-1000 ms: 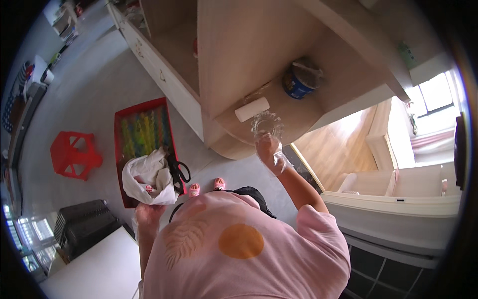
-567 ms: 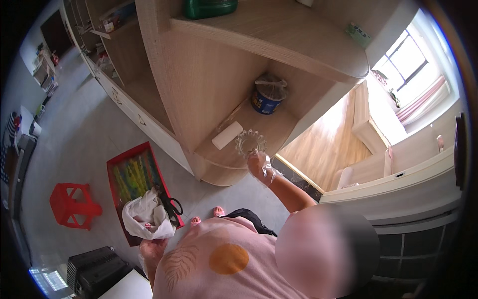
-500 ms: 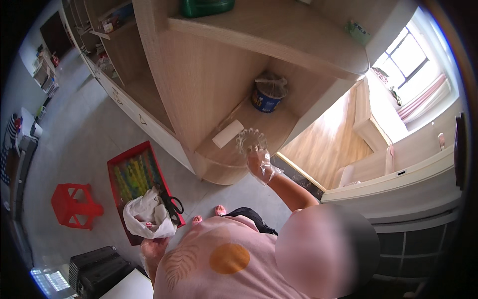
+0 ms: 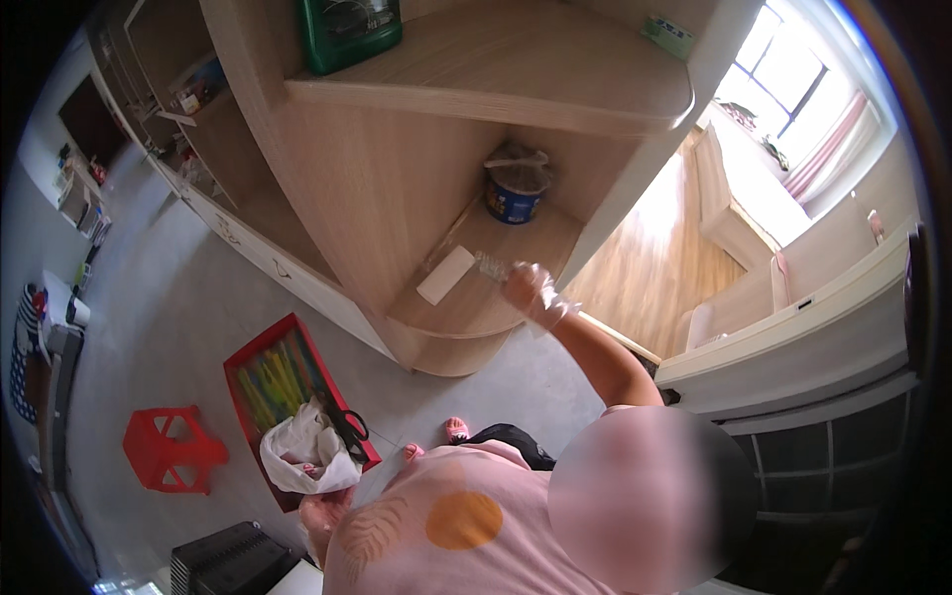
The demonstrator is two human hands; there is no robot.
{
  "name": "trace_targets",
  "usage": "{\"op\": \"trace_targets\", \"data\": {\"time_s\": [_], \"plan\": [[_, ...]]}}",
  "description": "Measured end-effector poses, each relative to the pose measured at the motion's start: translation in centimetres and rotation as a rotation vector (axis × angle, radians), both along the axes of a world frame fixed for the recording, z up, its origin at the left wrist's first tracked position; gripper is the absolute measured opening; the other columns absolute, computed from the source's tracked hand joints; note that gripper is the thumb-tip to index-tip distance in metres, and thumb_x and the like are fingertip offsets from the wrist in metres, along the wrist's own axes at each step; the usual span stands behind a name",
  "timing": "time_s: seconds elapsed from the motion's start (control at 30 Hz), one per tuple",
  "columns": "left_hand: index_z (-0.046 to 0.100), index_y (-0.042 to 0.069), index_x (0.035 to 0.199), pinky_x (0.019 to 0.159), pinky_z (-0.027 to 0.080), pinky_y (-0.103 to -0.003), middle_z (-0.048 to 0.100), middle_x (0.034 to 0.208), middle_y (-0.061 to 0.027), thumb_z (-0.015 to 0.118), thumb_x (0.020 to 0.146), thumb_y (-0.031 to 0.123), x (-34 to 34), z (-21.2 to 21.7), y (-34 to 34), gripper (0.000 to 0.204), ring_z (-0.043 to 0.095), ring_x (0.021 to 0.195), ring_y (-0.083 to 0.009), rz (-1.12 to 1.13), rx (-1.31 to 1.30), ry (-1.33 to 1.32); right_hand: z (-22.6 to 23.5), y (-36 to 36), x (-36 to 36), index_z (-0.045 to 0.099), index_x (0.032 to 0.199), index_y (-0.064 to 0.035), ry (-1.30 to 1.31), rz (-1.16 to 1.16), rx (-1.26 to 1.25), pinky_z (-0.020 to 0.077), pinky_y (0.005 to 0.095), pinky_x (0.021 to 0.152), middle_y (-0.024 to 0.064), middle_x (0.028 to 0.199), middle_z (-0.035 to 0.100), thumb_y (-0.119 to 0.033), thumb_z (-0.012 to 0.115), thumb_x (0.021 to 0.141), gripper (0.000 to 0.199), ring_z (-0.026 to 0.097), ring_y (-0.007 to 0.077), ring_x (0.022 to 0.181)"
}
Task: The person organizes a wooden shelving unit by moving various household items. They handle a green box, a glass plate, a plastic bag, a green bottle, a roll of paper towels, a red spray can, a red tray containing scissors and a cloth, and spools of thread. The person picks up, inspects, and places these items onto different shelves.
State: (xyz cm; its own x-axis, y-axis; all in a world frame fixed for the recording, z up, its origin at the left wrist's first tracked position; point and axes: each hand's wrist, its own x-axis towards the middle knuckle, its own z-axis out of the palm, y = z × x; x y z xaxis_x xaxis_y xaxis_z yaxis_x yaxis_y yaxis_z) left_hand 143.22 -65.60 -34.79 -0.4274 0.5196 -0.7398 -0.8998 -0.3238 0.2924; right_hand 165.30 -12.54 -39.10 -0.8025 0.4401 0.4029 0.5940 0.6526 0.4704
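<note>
My right hand (image 4: 528, 285), in a clear plastic glove, reaches over the lower rounded shelf (image 4: 543, 250) and grips a clear scalloped dish (image 4: 491, 266). The dish shows nearly edge-on, close to a white roll (image 4: 446, 275) lying on that shelf. Behind it stands a blue tub (image 4: 512, 206) with a plastic bag over its top. At lower left my left hand (image 4: 325, 509), also gloved, closes on the near end of a red box (image 4: 295, 325); its fingers are partly hidden. Inside the box are yellow and green long packages (image 4: 275, 382), a white plastic bag (image 4: 307, 448) and black-handled scissors (image 4: 354, 428).
A green bottle (image 4: 349, 38) and a small green-white box (image 4: 669, 36) stand on the upper shelf (image 4: 496, 94). A red stool (image 4: 174, 448) is on the floor at left. Beneath the box is a black slatted case (image 4: 230, 563). White drawers (image 4: 268, 260) run along the cabinet.
My right hand has shifted slightly right and up, and the dish has turned from face-on to nearly edge-on. The view has moved a little; the left hand still holds the box.
</note>
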Motion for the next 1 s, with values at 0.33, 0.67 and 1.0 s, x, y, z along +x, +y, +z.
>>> {"op": "trace_targets", "data": {"time_s": [0.33, 0.67, 1.0], "plan": [[0.051, -0.009, 0.111, 0.089, 0.047, -0.054, 0.055, 0.115, -0.0232, 0.049, 0.079, 0.011, 0.4, -0.8, -0.7, 0.038, 0.054, 0.107, -0.0376, 0.062, -0.041, 0.076, 4.0, 2.0, 5.5, 0.058, 0.075, -0.0035, 1.946, -0.128, -1.773, 0.0422, 0.0195, 0.05, 0.0023, 0.066, 0.055, -0.011, 0.061, 0.079, 0.009, 0.051, 0.0099, 0.055], [0.052, -0.005, 0.114, 0.092, 0.045, -0.051, 0.054, 0.119, -0.0202, 0.047, 0.084, 0.012, 2.8, -0.2, 1.3, 0.035, 0.051, 0.112, -0.0348, 0.205, -0.025, 0.087, -0.1, 8.1, 7.3, 0.058, 0.077, -0.005, 2.215, -0.428, -1.792, 0.0289, 0.0223, 0.035, -0.0026, 0.053, 0.04, -0.011, 0.054, 0.084, 0.01, 0.038, 0.0085, 0.041], [0.045, -0.008, 0.121, 0.103, 0.032, -0.056, 0.046, 0.128, -0.0226, 0.039, 0.081, 0.005, 7.6, 4.4, 5.4, 0.043, 0.041, 0.121, -0.0372, 0.489, 0.069, -0.049, -0.8, 12.9, 4.9, 0.056, 0.098, -0.0021, 1.783, -0.074, -2.088, 0.0341, 0.0205, 0.04, 0.0016, 0.065, 0.047, -0.006, 0.047, 0.086, 0.015, 0.043, 0.008, 0.048]]}}
